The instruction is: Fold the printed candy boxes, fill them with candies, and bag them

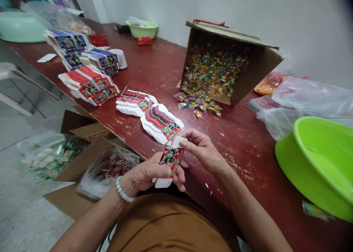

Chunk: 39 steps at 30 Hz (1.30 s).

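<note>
A small red printed candy box [171,159] with white end flaps is held close to my body over the table's front edge. My left hand [154,171] wraps round its lower part, thumb on the printed face. At the upper end my right hand [200,147] pinches a white flap between thumb and fingers. Just beyond lie fanned stacks of flat red box blanks [161,121]. Farther off, an open carton [255,74] lies tipped on its side, with wrapped candies [212,70] inside and some spilled out in front.
Banded red bundles [89,83] and blue bundles [70,48] stand at the left. A lime green basin [289,154] and plastic bags [311,97] are at the right. Below the table's left edge, a bag of red packs [116,165] sits in an opened carton [66,200].
</note>
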Available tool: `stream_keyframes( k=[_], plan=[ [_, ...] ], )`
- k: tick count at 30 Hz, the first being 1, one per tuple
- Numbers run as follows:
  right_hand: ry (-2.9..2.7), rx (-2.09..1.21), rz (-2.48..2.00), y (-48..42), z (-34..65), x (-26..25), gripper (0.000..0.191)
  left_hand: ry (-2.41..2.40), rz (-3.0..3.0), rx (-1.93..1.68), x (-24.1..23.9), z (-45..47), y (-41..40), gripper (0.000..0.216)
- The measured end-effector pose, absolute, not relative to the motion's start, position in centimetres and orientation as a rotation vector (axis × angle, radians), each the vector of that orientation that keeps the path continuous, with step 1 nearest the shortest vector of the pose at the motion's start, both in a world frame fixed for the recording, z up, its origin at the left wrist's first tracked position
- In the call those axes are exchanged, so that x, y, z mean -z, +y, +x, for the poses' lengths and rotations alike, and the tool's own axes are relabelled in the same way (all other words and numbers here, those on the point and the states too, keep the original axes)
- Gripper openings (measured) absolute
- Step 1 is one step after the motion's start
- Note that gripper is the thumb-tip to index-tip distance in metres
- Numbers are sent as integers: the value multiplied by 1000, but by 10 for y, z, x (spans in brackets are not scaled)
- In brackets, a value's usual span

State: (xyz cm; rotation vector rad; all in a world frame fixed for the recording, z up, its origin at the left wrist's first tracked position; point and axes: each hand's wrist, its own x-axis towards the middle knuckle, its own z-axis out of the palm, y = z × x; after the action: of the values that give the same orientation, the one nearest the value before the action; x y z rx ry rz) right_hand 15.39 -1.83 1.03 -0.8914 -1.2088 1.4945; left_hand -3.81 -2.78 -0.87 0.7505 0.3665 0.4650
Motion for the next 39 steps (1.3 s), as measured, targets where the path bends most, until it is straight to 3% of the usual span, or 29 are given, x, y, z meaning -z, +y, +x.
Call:
stream_keyframes(
  k=[9,13,15,17,26,31,33,37,39],
  plan=[
    [-1297,-1401,-890,-34,150,-12,35,567,814,-529,2,-34,-32,29],
    [-1509,-853,-1076,-41,148,-14,42,717,857,-624,0,-31,-31,28],
    [-1671,-484,-1122,-44,147,-17,35,755,936,-616,-4,-31,-31,25],
    [-1878,-340,-1082,-44,146,-21,24,798,1024,-541,-8,-31,-32,20],
    [-2120,-628,-1116,-45,148,-21,17,771,1139,-378,5,-35,-33,30],
    [-2030,-1039,-1113,-50,162,-17,19,604,1115,-278,14,-35,-33,39],
    [-2003,-1185,-1064,-50,169,-17,32,589,1135,-238,15,-36,-33,40],
    [-2060,-1369,-872,-51,177,-21,78,685,1231,-167,18,-35,-33,39],
    [-2119,-1381,-875,-53,175,-23,89,711,1297,-153,18,-33,-32,40]
  ],
)
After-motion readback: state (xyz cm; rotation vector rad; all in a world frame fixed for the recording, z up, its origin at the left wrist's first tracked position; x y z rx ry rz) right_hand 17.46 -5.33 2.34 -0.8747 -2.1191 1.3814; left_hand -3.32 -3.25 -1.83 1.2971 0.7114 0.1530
